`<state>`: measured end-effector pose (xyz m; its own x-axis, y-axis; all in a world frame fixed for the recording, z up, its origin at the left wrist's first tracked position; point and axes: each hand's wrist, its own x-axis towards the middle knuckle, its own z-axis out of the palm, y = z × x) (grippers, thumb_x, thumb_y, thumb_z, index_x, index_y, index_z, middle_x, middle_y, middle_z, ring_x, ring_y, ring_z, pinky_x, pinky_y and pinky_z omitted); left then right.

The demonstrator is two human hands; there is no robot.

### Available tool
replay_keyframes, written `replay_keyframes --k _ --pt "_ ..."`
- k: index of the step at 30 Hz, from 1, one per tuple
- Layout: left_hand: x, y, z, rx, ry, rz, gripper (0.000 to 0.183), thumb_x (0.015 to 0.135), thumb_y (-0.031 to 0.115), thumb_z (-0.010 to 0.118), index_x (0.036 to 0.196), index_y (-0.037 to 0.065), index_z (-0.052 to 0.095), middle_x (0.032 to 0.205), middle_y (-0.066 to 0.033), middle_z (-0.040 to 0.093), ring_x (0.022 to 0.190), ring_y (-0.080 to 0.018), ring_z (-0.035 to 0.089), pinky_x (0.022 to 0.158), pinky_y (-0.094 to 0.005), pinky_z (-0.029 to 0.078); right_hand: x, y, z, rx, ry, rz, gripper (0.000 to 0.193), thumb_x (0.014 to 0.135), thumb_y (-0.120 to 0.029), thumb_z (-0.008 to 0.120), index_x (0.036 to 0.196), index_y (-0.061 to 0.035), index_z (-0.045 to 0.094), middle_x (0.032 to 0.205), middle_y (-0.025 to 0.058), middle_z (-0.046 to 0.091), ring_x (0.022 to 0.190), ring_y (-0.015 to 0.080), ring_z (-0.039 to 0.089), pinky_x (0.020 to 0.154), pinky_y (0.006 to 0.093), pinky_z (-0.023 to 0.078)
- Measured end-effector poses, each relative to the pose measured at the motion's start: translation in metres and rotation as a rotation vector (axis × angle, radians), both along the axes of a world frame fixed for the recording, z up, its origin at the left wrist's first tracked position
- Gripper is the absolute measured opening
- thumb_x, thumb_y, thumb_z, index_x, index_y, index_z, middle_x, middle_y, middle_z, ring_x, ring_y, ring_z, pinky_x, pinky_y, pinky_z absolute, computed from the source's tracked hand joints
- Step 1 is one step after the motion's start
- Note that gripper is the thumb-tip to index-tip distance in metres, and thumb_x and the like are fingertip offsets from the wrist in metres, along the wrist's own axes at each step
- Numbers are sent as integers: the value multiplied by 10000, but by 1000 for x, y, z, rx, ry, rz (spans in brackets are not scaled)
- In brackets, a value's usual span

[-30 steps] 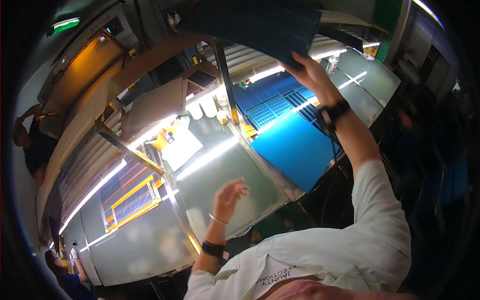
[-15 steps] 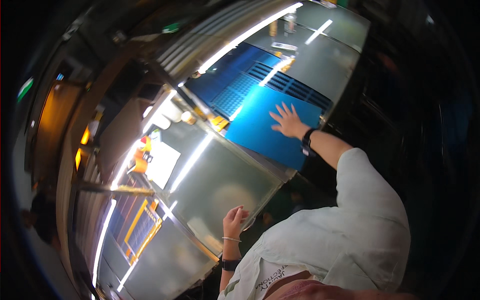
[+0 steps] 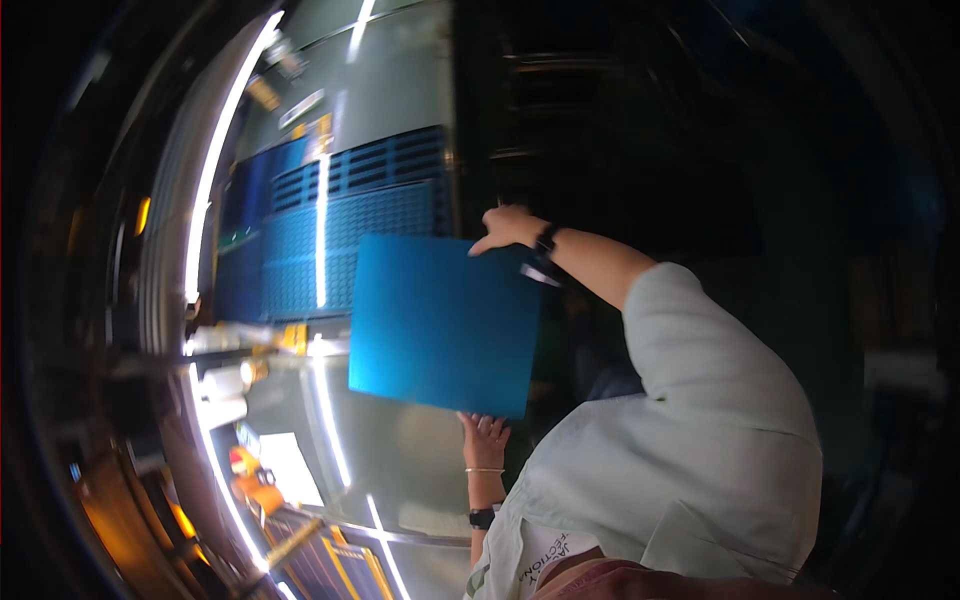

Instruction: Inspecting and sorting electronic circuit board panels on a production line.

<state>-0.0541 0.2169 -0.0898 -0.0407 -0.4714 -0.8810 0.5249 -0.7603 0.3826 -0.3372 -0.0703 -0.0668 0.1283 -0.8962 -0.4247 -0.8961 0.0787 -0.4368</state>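
Note:
A flat blue sheet (image 3: 445, 330) lies in the middle, jutting past the table's right edge towards me. At its near edge is my left hand (image 3: 486, 432), thumb and curled fingertips closed at the rim; the sheet hides part of the grip. By its far right corner is my right hand (image 3: 510, 228), thumb touching the edge and the other fingers apart from it, a little blurred. Just beyond the sheet is a blue textured panel (image 3: 350, 225), with a slatted blue rack (image 3: 385, 155) behind it.
The grey metal table (image 3: 400, 85) carries a white bar-shaped item (image 3: 302, 108) and a small bottle (image 3: 287, 55) at the far end. To the near left are white paper (image 3: 290, 465), an orange tool (image 3: 255, 485) and a yellow frame (image 3: 355, 565). Light tubes (image 3: 222, 150) run along the left.
My right hand has moved from flat on the blue sheet to its far right corner. My left hand has come up to the near edge. The sheet has shifted, uncovering more of the panel.

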Motion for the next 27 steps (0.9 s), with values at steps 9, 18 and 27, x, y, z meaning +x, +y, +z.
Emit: replay_keyframes --k 9,18,27 --pt "-12 -15 -6 -49 -304 -143 616 873 528 416 1219 19 435 1166 -115 511 975 -226 534 760 -325 474 -116 136 -2 318 -1056 -329 411 769 -262 681 1048 26 594 980 121 621 909 186 568 807 282 437" --pt "-72 -106 -9 -334 -1870 -1180 873 731 476 635 1371 47 224 1392 -234 233 1286 -376 228 1042 -456 228 -378 237 12 -470 -834 -1026 264 837 -217 600 993 -5 611 855 56 641 752 103 580 695 252 465" --pt "-69 -117 -22 -252 -1681 -1209 848 748 344 641 1369 -10 184 1408 -244 186 1321 -336 166 1078 -381 166 -427 168 -204 -630 -51 -980 214 846 -199 518 830 8 569 752 215 581 705 395 565 622 433 454"
